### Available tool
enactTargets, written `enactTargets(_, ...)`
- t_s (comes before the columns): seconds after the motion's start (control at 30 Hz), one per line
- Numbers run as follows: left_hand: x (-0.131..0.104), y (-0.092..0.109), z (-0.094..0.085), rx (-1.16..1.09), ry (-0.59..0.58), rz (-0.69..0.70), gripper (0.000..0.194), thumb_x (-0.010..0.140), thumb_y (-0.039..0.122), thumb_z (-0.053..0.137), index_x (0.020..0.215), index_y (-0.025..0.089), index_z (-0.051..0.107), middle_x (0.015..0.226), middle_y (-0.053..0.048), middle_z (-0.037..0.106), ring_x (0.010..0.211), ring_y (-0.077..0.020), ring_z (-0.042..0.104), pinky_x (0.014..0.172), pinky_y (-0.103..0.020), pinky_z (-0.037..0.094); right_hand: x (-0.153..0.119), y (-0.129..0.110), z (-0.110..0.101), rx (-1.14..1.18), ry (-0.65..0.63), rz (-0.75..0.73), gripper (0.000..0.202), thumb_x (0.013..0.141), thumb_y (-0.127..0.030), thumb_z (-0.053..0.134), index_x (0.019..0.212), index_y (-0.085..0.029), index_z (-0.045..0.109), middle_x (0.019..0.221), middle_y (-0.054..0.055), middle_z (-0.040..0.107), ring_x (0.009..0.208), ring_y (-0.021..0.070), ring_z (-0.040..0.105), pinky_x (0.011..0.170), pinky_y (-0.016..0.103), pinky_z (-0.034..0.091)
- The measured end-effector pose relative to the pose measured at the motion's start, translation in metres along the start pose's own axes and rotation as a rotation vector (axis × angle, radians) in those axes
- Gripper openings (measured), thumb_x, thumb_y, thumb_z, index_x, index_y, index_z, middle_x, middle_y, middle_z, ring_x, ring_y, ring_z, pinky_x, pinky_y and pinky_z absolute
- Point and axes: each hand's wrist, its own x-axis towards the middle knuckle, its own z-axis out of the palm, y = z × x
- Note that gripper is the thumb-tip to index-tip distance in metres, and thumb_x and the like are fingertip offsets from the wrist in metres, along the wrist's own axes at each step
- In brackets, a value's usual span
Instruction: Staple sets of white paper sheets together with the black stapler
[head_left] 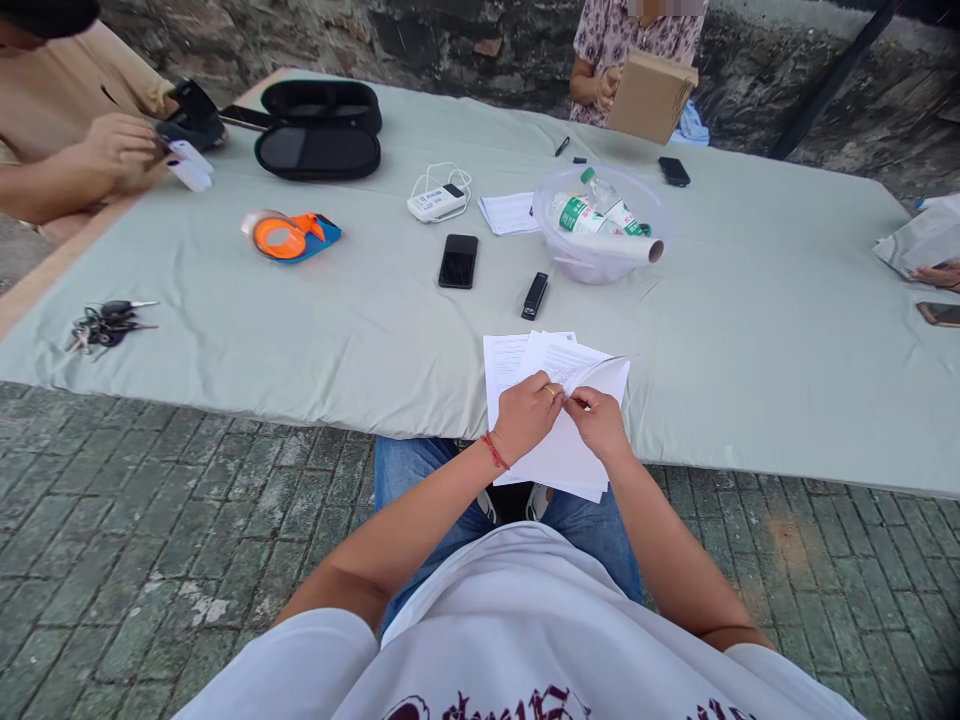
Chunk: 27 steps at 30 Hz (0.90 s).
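Printed sheets of paper [551, 455] lie in a loose stack at the near table edge, partly hanging over it. My left hand [529, 415], with a ring and a red string bracelet, is closed on a lifted part of the top sheet. Just beside it, my right hand [600, 420] pinches the same sheet, whose upper right corner curls up. The fingertips of both hands nearly meet, and what lies between them is partly hidden. Beyond the papers sits a black stapler [535, 296], touched by neither hand.
Past the stapler are a phone [457, 262], a plastic basin [592, 265] with bottles, a white power bank [436, 203] and a black case [319, 150]. An orange tape dispenser [289, 237] and keys [109, 325] lie left. Other people sit around the table.
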Motion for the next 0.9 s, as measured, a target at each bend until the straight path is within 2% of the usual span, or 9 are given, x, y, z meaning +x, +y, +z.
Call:
enactTargets(0.23,0.005,-0.003,0.0,0.087,-0.047,0.071,0.029,0.099,0.02,0.045,0.079,0.02,0.066,0.08,-0.005,0.056,0.071,-0.0174,0.054,0.056,-0.033,0.032,0.001,0.002,0.0,-0.037,-0.012,-0.022,0.026,0.085,-0.038,0.056,0.066,-0.021,0.057,0.065,-0.002,0.048,0.065,0.0154,0.043,0.063,0.03,0.033)
enactTargets(0.43,0.008,-0.005,0.002,0.149,-0.047,0.165,0.027,0.095,0.01,0.046,0.077,0.018,0.065,0.079,-0.007,0.055,0.076,-0.0193,0.054,0.059,-0.033,0.035,0.002,0.002,-0.001,-0.058,-0.019,-0.047,0.022,0.084,-0.033,0.053,0.066,-0.022,0.056,0.068,-0.001,0.05,0.067,0.0163,0.045,0.064,0.031,0.035)
enactTargets(0.67,0.017,-0.004,0.001,0.145,-0.076,0.218,0.025,0.092,0.008,0.048,0.078,0.017,0.066,0.079,-0.007,0.057,0.079,-0.0203,0.057,0.059,-0.033,0.038,0.006,0.005,-0.003,-0.079,-0.048,-0.096,0.019,0.084,-0.032,0.052,0.071,-0.022,0.06,0.076,0.001,0.057,0.073,0.0177,0.05,0.067,0.031,0.038)
enactTargets(0.77,0.018,-0.006,-0.003,0.105,-0.075,0.155,0.024,0.094,0.014,0.05,0.077,0.018,0.067,0.083,-0.006,0.061,0.082,-0.0196,0.06,0.059,-0.032,0.038,0.006,0.005,-0.005,-0.055,-0.053,-0.052,0.022,0.085,-0.036,0.055,0.068,-0.022,0.058,0.07,0.0,0.053,0.067,0.0162,0.047,0.063,0.031,0.036)
enactTargets(0.83,0.015,-0.012,-0.006,0.022,-0.036,0.054,0.018,0.096,0.022,0.053,0.087,0.019,0.069,0.091,-0.006,0.065,0.085,-0.019,0.063,0.061,-0.031,0.042,0.008,0.002,-0.006,-0.016,-0.066,-0.006,0.026,0.084,-0.04,0.058,0.066,-0.021,0.058,0.065,-0.001,0.051,0.062,0.0148,0.044,0.059,0.03,0.035)
enactTargets(0.9,0.007,-0.023,-0.007,-0.071,0.033,-0.09,0.017,0.096,0.028,0.055,0.103,0.02,0.069,0.099,-0.005,0.066,0.085,-0.0177,0.064,0.065,-0.03,0.046,0.012,-0.002,-0.005,0.033,-0.083,0.021,0.026,0.084,-0.043,0.061,0.071,-0.021,0.063,0.065,-0.001,0.054,0.061,0.0141,0.044,0.057,0.03,0.036)
